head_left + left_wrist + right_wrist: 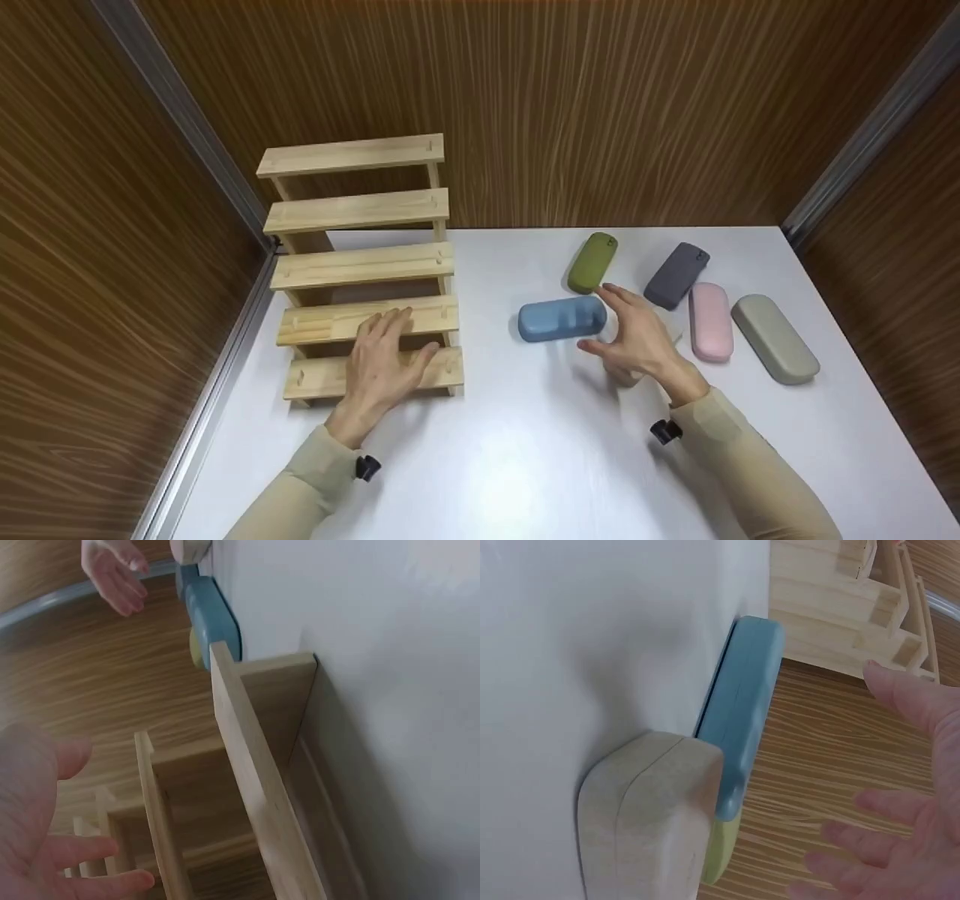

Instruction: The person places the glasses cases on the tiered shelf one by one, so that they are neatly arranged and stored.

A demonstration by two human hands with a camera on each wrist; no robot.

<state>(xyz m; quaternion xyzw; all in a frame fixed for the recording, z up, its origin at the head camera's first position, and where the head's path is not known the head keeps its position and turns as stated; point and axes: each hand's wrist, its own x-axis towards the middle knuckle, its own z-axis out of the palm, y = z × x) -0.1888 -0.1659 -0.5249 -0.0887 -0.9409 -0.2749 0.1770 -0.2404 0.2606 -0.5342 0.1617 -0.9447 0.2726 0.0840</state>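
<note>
My left hand (382,367) hovers over the two lowest steps of a wooden tiered rack (364,268), its fingers spread and holding nothing. In the left wrist view, that hand (52,832) appears beside the rack's shelves (247,765). My right hand (637,334) is spread above a beige glasses case (649,817), which it mostly hides in the head view. Just left of its fingertips lies a blue glasses case (562,319) on the white table. The right wrist view shows a gap between the right hand (900,832) and both cases.
A green glasses case (592,262) lies behind the blue one. Further right are a dark grey case (676,275), a pink case (711,322) and a grey-green case (776,339). Wood-grain panels (562,112) enclose the white table (480,465) at the back and sides.
</note>
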